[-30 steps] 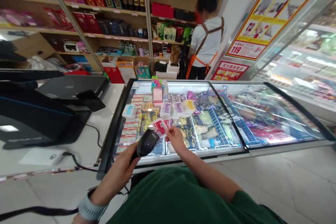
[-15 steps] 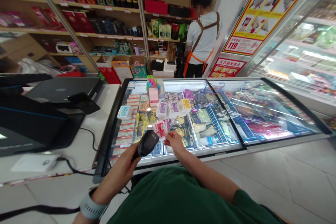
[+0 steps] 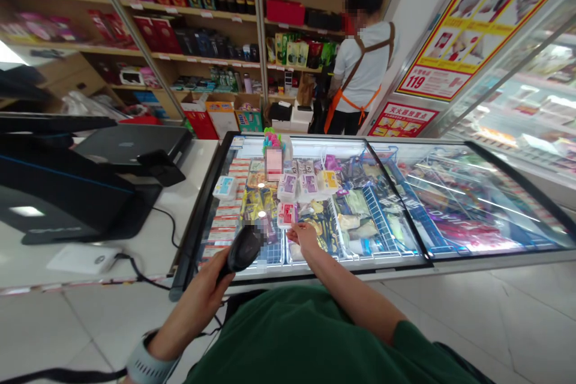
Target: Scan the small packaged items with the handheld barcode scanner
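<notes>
My left hand is wrapped round the handle of a black handheld barcode scanner, its head over the glass lid of the chest freezer. My right hand pinches the lower right corner of a small white pack with a red label, which rests at the glass. Just behind it stand similar packs with purple labels and one with a yellow label. A blue-labelled pack sits apart on the left.
A black checkout terminal and a white box-shaped device with a cable occupy the left counter. A co-worker stands beyond the freezer by the shelves. Frozen goods in baskets show through the glass.
The scanner has drawn back to the left from the red-labelled pack. That pack, tilted and blurred before, now sits flatter, with my right hand still at its corner. The view has shifted slightly.
</notes>
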